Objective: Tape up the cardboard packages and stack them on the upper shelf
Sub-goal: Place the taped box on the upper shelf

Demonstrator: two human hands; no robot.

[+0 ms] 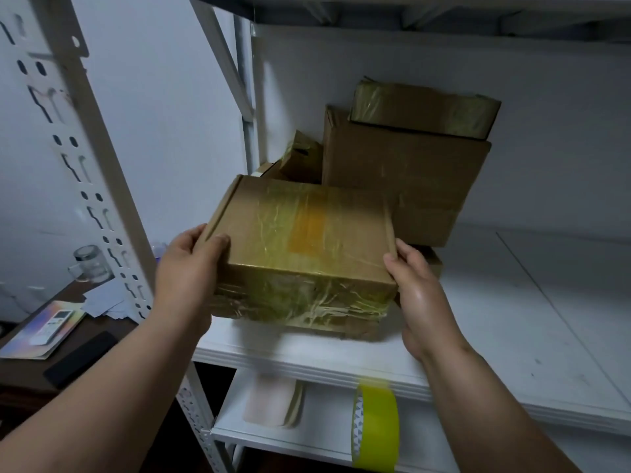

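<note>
while a roll of tape (375,428) stands on the lower shelf (307,435), the left hand (186,268) and right hand (415,285) clamp the ends of a taped box (300,254) over the upper shelf (495,319); behind it, a big box (403,179) carries a taped parcel (423,109).

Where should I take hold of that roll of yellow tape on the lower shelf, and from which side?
Take the tape roll across its flat sides, coming from the front of the lower shelf. It stands on edge with its curved yellow band toward you, so the side faces are open to a thumb-and-fingers grip. Both the left hand and the right hand are holding the taped box, so set that down first.
</note>
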